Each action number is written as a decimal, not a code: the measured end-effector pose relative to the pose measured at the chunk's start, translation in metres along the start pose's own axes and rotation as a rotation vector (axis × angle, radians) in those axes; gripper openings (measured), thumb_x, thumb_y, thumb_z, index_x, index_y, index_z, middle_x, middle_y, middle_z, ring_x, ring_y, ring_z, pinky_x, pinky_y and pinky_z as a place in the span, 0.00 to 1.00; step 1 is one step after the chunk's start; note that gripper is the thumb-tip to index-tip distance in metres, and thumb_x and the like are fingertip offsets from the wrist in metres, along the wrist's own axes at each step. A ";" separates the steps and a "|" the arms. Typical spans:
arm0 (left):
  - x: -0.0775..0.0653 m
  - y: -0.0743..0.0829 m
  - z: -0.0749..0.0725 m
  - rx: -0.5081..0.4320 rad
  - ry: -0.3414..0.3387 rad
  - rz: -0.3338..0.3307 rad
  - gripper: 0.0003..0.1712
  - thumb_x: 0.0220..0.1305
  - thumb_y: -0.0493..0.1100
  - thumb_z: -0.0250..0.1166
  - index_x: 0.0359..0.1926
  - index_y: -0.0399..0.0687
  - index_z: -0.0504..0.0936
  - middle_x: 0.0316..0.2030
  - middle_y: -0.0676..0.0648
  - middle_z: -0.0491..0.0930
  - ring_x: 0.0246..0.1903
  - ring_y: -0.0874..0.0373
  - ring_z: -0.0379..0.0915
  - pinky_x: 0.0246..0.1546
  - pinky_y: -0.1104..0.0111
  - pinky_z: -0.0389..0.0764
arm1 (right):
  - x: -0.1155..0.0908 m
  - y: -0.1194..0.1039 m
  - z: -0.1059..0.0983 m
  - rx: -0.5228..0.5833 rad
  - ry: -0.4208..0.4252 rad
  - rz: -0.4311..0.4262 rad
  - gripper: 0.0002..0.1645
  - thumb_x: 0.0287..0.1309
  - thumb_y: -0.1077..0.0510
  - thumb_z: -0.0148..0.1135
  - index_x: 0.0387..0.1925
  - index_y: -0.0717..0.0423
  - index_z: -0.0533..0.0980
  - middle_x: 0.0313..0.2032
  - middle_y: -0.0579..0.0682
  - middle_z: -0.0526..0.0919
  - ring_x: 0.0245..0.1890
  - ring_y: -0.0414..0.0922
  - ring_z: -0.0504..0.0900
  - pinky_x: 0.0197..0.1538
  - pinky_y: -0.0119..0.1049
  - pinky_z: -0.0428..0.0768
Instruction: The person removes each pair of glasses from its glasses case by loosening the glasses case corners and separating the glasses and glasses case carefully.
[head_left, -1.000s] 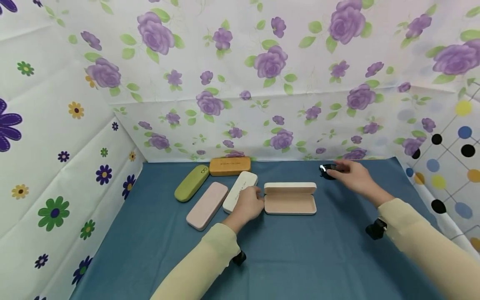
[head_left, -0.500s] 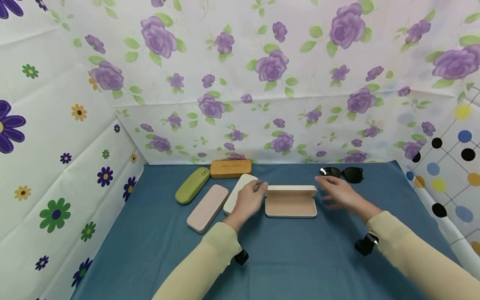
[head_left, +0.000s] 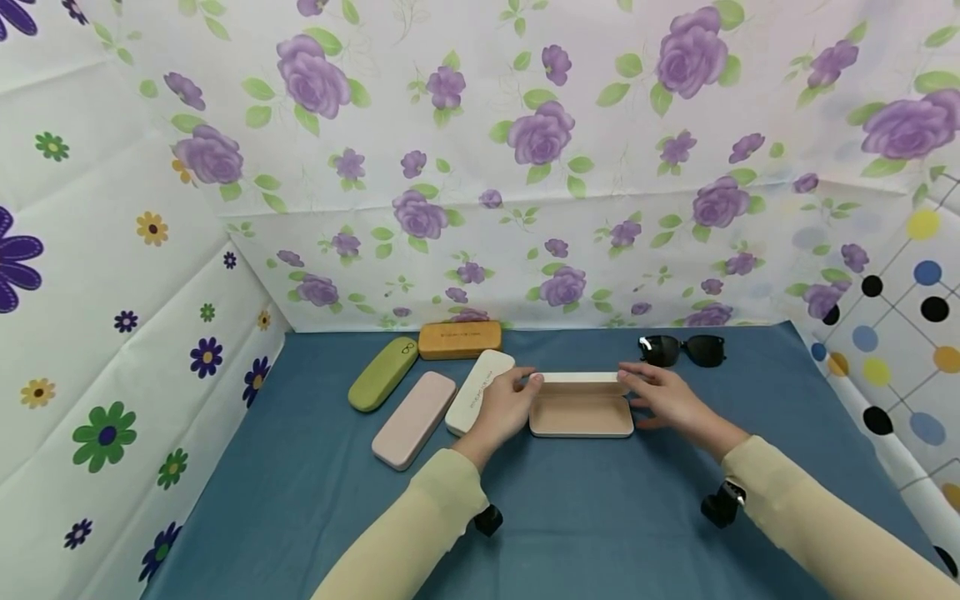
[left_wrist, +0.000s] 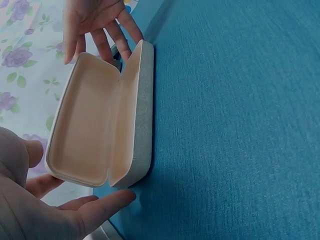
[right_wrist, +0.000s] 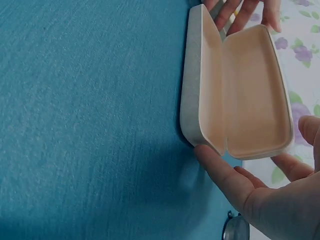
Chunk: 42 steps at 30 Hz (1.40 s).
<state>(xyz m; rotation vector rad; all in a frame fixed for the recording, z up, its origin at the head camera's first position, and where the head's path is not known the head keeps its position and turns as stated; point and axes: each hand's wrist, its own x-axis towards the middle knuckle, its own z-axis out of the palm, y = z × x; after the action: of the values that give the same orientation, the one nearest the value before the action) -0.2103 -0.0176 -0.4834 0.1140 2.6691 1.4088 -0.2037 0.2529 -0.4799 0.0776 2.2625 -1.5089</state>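
So the right hand (head_left: 667,398) had just left the sunglasses (head_left: 701,351) and, opposite the left hand (head_left: 508,404), reached the open case (head_left: 581,417) on the cloth (head_left: 592,517). Both were loosely spread, gripping nothing; I figured the case was the focus.

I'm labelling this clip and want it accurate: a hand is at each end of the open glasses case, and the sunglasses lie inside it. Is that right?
Not quite: the sunglasses lie outside the open glasses case, on the blue cloth behind it and to the right, as the head view shows. The rest stands.
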 end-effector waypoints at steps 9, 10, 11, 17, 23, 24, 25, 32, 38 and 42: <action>0.001 0.001 0.002 -0.032 0.008 -0.029 0.28 0.67 0.63 0.51 0.60 0.54 0.74 0.56 0.47 0.76 0.55 0.52 0.73 0.50 0.57 0.78 | 0.004 -0.001 0.006 -0.015 0.009 0.030 0.46 0.58 0.27 0.47 0.70 0.46 0.55 0.71 0.60 0.51 0.66 0.65 0.61 0.47 0.51 0.81; 0.001 0.002 0.002 -0.040 0.002 -0.029 0.28 0.67 0.62 0.51 0.60 0.52 0.74 0.56 0.47 0.76 0.55 0.52 0.73 0.49 0.57 0.78 | 0.004 0.000 0.006 -0.012 0.010 0.029 0.47 0.57 0.27 0.47 0.70 0.46 0.55 0.71 0.60 0.51 0.66 0.65 0.61 0.47 0.51 0.81; 0.001 0.002 0.002 -0.047 -0.002 -0.025 0.28 0.67 0.61 0.52 0.60 0.51 0.74 0.56 0.47 0.76 0.54 0.52 0.73 0.48 0.58 0.78 | 0.003 0.000 0.006 -0.009 0.011 0.029 0.47 0.57 0.26 0.47 0.70 0.47 0.55 0.71 0.60 0.50 0.66 0.65 0.60 0.47 0.51 0.81; 0.003 0.004 0.005 -0.070 -0.023 -0.008 0.27 0.67 0.60 0.53 0.58 0.50 0.75 0.53 0.46 0.77 0.52 0.52 0.75 0.44 0.59 0.80 | 0.000 0.004 0.005 0.007 0.033 0.024 0.46 0.59 0.28 0.45 0.70 0.50 0.56 0.71 0.61 0.49 0.66 0.66 0.60 0.45 0.52 0.81; 0.003 0.002 0.003 -0.075 -0.020 -0.033 0.25 0.67 0.60 0.53 0.58 0.53 0.75 0.54 0.48 0.77 0.53 0.52 0.74 0.47 0.58 0.79 | 0.003 0.003 0.007 0.005 0.040 0.014 0.44 0.60 0.29 0.47 0.69 0.51 0.58 0.70 0.62 0.52 0.65 0.66 0.61 0.44 0.51 0.82; 0.003 0.001 0.003 -0.080 -0.021 -0.034 0.25 0.67 0.60 0.53 0.58 0.53 0.75 0.54 0.48 0.77 0.54 0.52 0.74 0.47 0.57 0.78 | 0.003 0.002 0.008 0.002 0.042 0.014 0.44 0.60 0.30 0.47 0.68 0.51 0.58 0.70 0.62 0.53 0.65 0.65 0.61 0.44 0.50 0.82; 0.003 0.000 0.002 -0.085 -0.021 -0.036 0.25 0.67 0.60 0.53 0.57 0.54 0.75 0.54 0.48 0.76 0.54 0.52 0.74 0.48 0.57 0.78 | 0.003 0.002 0.009 0.000 0.044 0.016 0.43 0.60 0.30 0.47 0.68 0.51 0.59 0.70 0.62 0.53 0.65 0.65 0.61 0.44 0.50 0.82; -0.001 -0.003 0.003 -0.133 -0.040 -0.067 0.26 0.66 0.60 0.54 0.57 0.53 0.75 0.55 0.45 0.76 0.52 0.50 0.76 0.40 0.61 0.82 | 0.000 0.003 0.011 0.014 0.044 0.016 0.43 0.59 0.30 0.49 0.66 0.52 0.61 0.69 0.64 0.56 0.65 0.65 0.61 0.44 0.50 0.82; -0.002 -0.002 0.003 -0.181 -0.060 -0.100 0.28 0.64 0.62 0.55 0.58 0.53 0.74 0.56 0.43 0.74 0.49 0.50 0.77 0.33 0.64 0.82 | 0.001 0.005 0.011 0.038 0.041 0.034 0.44 0.57 0.29 0.51 0.67 0.50 0.60 0.69 0.63 0.56 0.66 0.64 0.61 0.44 0.49 0.82; 0.000 -0.001 0.001 -0.195 -0.068 -0.102 0.29 0.64 0.63 0.55 0.59 0.53 0.74 0.57 0.42 0.73 0.45 0.50 0.78 0.29 0.65 0.82 | 0.003 0.005 0.010 0.033 0.052 0.023 0.43 0.59 0.30 0.50 0.67 0.50 0.60 0.68 0.63 0.56 0.66 0.64 0.61 0.44 0.49 0.82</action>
<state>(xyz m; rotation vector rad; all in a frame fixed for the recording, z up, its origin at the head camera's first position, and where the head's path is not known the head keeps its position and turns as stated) -0.2099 -0.0170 -0.4844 0.0074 2.4309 1.5924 -0.2019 0.2454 -0.4888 0.1537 2.2696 -1.5498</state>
